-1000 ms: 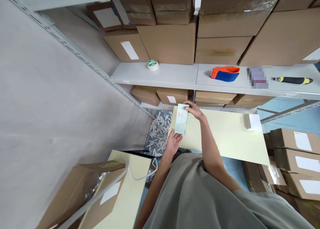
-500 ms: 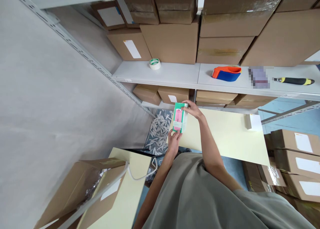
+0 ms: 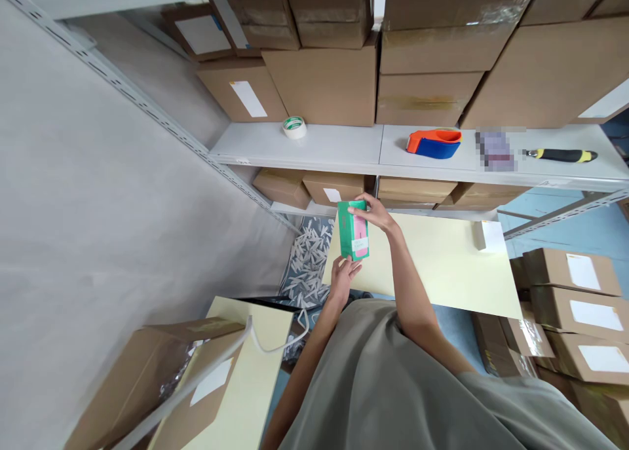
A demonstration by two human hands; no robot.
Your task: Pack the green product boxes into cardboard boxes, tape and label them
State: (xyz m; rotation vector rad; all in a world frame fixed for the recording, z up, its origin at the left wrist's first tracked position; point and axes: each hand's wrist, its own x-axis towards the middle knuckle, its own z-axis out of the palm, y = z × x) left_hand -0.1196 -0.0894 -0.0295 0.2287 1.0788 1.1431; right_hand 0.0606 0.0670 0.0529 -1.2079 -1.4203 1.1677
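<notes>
A small green box (image 3: 346, 230) with a pink picture and a white label on its front is held up over the left end of the cream tabletop (image 3: 432, 266). My right hand (image 3: 373, 213) grips its top end, thumb across the front and fingers behind. Below it, my left hand (image 3: 343, 276) supports the bottom end with its fingertips. The box is turned so that its front and its plain green left side both show.
On the grey shelf (image 3: 339, 142) are a tape roll (image 3: 294, 128), an orange and blue tape dispenser (image 3: 433, 144) and a yellow-black tool (image 3: 563, 155). A white box (image 3: 490, 236) stands at the tabletop's right. Stacked cartons (image 3: 574, 309) are at right; an open carton (image 3: 122, 378) is lower left.
The green box has been rotated between my hands, bringing its green left side into view. My left fingers have loosened somewhat at its bottom. The camera view has shifted slightly.
</notes>
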